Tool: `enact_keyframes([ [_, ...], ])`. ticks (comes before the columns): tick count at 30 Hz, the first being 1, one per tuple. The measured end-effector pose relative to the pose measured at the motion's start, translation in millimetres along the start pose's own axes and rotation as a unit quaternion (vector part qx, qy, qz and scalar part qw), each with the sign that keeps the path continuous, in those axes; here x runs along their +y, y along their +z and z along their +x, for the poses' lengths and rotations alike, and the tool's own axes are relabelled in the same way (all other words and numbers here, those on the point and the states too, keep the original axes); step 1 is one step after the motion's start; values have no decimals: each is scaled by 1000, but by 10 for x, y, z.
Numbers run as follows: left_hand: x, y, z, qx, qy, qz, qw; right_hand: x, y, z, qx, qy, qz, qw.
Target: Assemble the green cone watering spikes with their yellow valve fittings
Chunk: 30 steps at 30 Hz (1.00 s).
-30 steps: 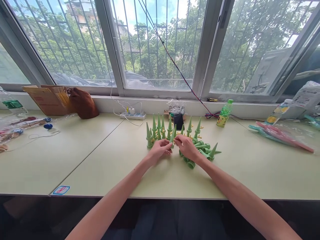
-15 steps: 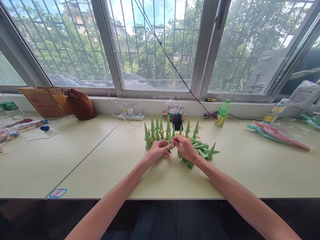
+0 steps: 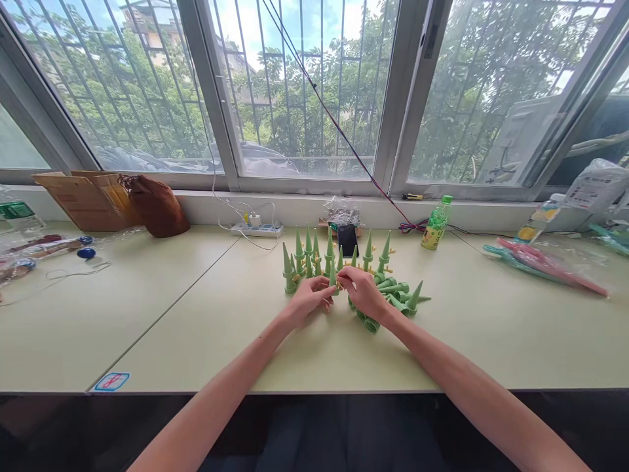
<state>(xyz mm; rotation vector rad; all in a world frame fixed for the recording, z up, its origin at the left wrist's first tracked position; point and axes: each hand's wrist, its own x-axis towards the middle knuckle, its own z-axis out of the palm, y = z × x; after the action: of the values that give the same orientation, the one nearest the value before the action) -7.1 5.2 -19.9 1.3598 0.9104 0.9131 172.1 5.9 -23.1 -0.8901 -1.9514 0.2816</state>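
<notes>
- Green plastic, pointed and upright: one green cone [image 3: 333,276] stands on the counter [image 3: 206,314] just in front of the black phone [image 3: 348,240], between the two hands.
- Left hand [image 3: 308,300] lies in front of the phone and a little to its left. Its fingers [image 3: 324,286] are curled and pressed together on the lower left side of the green cone, with the thumb under them.
- Right hand [image 3: 366,295] lies in front of the phone and a little to its right. Its thumb and forefinger [image 3: 346,280] are pinched against the cone's right side, where a small yellow part shows. Whether they grip that part or the cone's body is too small to tell.
- The cone's tip rises clear above both sets of fingertips, while its base is hidden behind them.
- More upright cones [image 3: 299,254] stand in a cluster close around the phone, to its left and right.
- Toppled cones [image 3: 399,294] lie in a heap in front of the phone to the right, touching the right wrist's far side.
- A green bottle [image 3: 434,226] stands well to the right of the phone, and a white power strip [image 3: 259,229] lies to its left.
- A brown pouch [image 3: 154,204] sits far to the left of the phone, against a cardboard box [image 3: 81,196].
</notes>
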Motion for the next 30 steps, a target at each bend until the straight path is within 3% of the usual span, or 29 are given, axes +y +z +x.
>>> enact_keyframes([
  [30,-77,-6,37,22,10,17,1000,-56,8,-23,31,10,37,999],
])
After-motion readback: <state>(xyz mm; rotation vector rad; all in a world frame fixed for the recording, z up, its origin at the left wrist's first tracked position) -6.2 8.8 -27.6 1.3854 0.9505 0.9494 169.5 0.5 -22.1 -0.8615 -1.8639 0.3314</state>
